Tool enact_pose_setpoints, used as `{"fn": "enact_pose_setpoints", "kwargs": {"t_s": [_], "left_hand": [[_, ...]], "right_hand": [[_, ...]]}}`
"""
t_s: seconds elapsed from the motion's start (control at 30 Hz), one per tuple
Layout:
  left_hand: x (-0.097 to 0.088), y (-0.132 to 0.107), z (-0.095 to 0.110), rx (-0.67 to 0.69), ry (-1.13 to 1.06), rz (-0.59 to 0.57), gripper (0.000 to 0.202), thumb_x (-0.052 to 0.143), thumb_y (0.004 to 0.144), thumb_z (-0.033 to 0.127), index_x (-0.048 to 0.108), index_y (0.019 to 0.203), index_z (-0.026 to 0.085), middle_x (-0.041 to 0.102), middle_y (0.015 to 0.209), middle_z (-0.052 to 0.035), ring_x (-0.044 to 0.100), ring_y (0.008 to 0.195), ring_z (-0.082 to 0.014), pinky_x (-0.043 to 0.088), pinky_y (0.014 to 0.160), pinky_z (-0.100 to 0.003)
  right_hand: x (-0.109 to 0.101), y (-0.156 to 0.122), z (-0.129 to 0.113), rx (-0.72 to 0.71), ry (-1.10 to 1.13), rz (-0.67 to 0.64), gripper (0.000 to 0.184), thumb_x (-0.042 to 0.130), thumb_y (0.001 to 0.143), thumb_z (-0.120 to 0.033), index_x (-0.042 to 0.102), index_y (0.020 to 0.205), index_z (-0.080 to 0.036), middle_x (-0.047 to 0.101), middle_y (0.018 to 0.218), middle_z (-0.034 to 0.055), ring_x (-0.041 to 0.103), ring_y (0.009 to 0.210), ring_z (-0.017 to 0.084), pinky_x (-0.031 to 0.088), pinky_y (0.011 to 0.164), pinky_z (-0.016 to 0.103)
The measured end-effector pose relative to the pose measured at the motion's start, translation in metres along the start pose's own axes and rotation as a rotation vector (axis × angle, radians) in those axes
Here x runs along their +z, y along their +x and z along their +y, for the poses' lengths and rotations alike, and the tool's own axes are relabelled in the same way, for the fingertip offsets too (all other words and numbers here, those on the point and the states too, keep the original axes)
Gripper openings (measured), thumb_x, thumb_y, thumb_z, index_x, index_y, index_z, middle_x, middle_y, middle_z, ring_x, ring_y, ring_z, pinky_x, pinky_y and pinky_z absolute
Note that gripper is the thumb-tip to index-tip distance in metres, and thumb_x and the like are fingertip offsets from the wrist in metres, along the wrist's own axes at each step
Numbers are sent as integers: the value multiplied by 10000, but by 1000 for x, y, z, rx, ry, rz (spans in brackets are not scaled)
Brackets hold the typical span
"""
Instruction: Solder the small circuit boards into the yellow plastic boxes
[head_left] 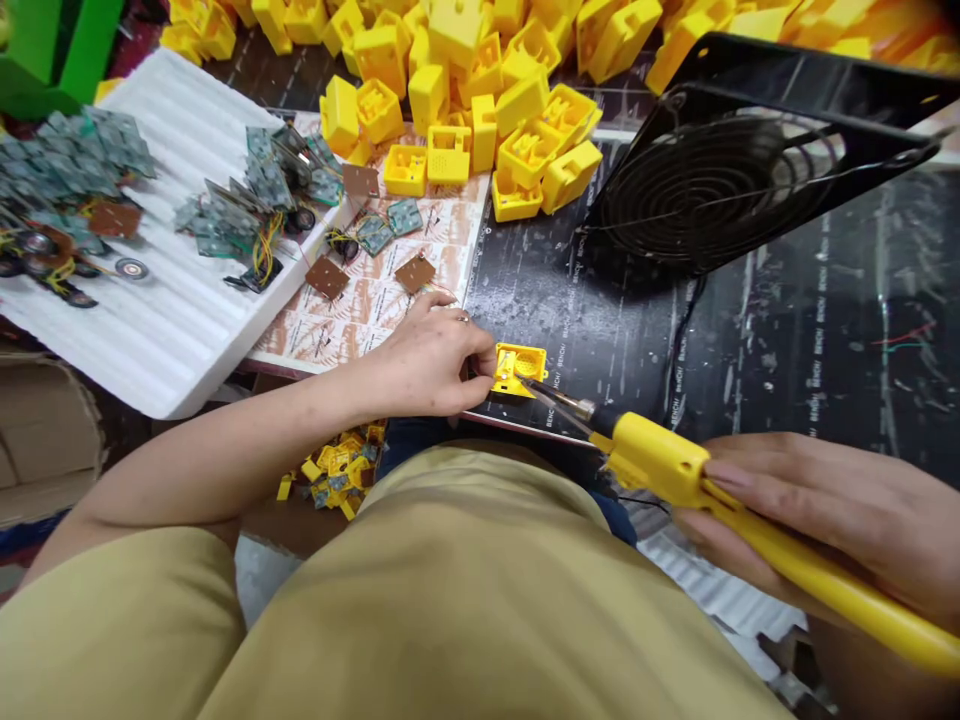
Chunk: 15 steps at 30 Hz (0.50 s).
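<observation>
My right hand (840, 520) is wrapped round the long yellow handle of a soldering iron (660, 460). The iron's thin metal tip points left and reaches the right part of a small open yellow plastic case (531, 362), though whether it touches cannot be told. Inside the case are a round speaker grille and some small metal parts. My left hand (442, 360) pinches the case's left edge at the front of the bench, its fingertips partly hidden. Brown circuit boards (415, 272) and greenish boards (375, 235) lie just beyond my left hand.
Many yellow cases (450, 150) are heaped at the back. A black fan (697, 190) stands at the back right, its cable running forward. To the left, a white foam tray (180, 340) carries boards with wires and speakers. Below the bench, a box holds yellow parts (341, 465).
</observation>
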<state>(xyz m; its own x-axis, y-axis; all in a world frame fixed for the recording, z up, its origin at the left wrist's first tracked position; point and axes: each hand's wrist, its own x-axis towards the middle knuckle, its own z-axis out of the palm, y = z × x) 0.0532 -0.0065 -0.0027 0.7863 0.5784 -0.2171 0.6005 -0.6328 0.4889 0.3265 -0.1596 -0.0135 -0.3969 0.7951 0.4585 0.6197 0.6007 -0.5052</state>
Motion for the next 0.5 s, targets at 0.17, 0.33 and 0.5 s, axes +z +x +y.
{"fn": "enact_pose_setpoints", "kwargs": {"t_s": [0.17, 0.33, 0.5], "left_hand": [[-2, 6, 5, -54, -10, -59, 99, 583, 729, 195, 674, 695, 180, 662, 637, 36, 579, 674, -123, 307, 1107, -462], [-2, 11, 7, -71, -12, -87, 69, 605, 701, 189, 664, 667, 181, 643, 610, 44, 562, 647, -117, 335, 1067, -446], [-4, 14, 11, -112, -13, -110, 49, 624, 681, 179, 655, 644, 176, 616, 578, 50, 536, 619, -110, 323, 1082, -466]], "right_hand": [[3, 6, -1, -25, -46, 1, 58, 618, 948, -279, 623, 965, -224, 707, 799, 35, 699, 758, 124, 614, 704, 257], [-1, 29, -1, -174, -55, -28, 139, 731, 864, -195, 603, 920, -192, 718, 751, 27, 702, 710, 113, 622, 688, 236], [-7, 44, 1, -303, -131, -97, 153, 736, 859, -201, 590, 904, -209, 732, 733, 13, 715, 678, 129, 631, 617, 231]]}}
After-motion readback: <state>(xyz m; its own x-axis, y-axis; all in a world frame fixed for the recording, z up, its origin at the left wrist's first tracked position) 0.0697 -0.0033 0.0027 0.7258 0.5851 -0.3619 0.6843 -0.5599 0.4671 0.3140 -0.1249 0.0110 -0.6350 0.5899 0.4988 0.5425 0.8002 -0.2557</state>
